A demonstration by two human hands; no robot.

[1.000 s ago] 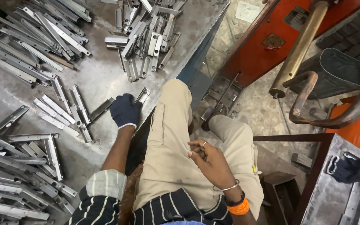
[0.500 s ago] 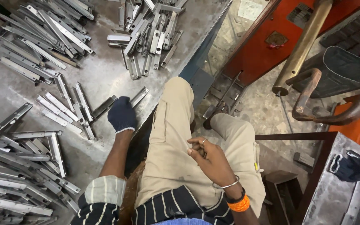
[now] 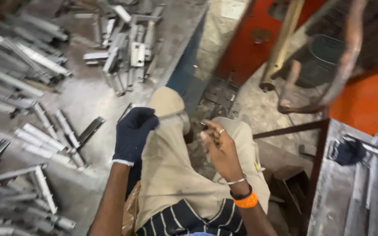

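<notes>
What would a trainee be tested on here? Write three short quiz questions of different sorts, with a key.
1. True or false: the left hand wears a dark blue knitted glove.
2. Which wrist carries the orange band? A) left B) right
3. Fill in: the grey metal table holds many flat silver metal ___.

Key: 1 true. 2 B; the bare right hand also shows a thin silver bangle. 3 strips.
</notes>
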